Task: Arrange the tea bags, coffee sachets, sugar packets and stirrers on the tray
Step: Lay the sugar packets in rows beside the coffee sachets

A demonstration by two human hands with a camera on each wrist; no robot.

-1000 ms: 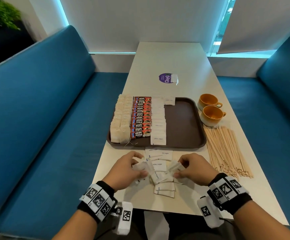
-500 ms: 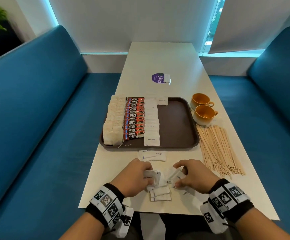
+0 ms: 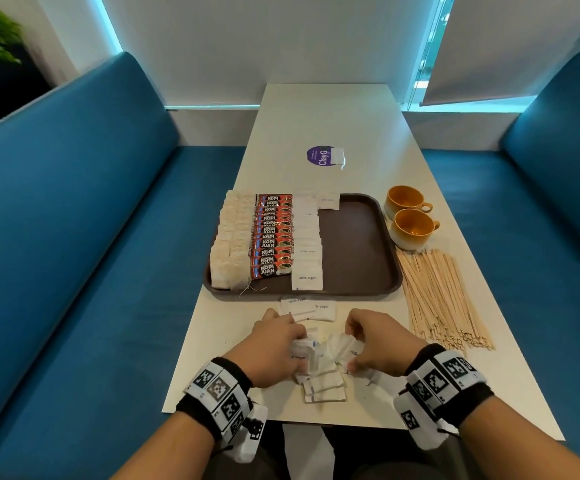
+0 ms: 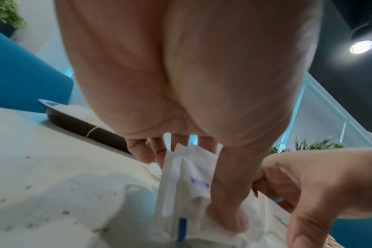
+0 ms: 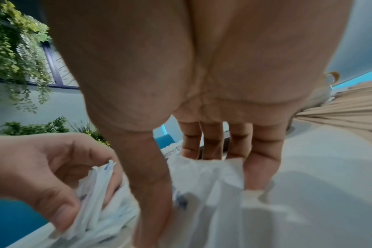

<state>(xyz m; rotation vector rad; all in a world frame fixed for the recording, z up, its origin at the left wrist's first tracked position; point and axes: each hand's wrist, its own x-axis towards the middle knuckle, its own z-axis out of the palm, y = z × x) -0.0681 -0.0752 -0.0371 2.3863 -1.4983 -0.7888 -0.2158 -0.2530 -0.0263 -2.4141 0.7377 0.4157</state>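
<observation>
In the head view, at the left of the frame a blue bench seat (image 3: pixel 74 237) runs along the white table (image 3: pixel 326 126); on the table, left of centre, the brown tray (image 3: pixel 357 251) carries three columns side by side: tea bags (image 3: pixel 229 247) along its left edge, red coffee sachets (image 3: pixel 272 239) next, then white sugar packets (image 3: pixel 307 252), with one more packet at the tray's far edge; the right half of the tray is bare.

Below the tray, at lower centre, the left hand (image 3: pixel 274 351) has fingers and thumb curled round a small stack of sugar packets held on edge; the left wrist view shows the thumb pressing the stack against the fingers (image 4: pixel 142 151); a loose pile of packets (image 3: pixel 323 389) lies on the table between and beneath both hands, and two packets (image 3: pixel 311 308) lie flat just in front of the tray's near rim.

Just right of centre, the right hand (image 3: pixel 378 344) is also curled, thumb and fingers pinching several packets standing up from the pile, as its wrist view shows.

Further right, a spread of wooden stirrers (image 3: pixel 437 299) lies on the table beside the tray; above them, two orange cups (image 3: pixel 411 220) stand just beside the tray's right rim; a second blue bench (image 3: pixel 541 202) fills the right edge.
</observation>
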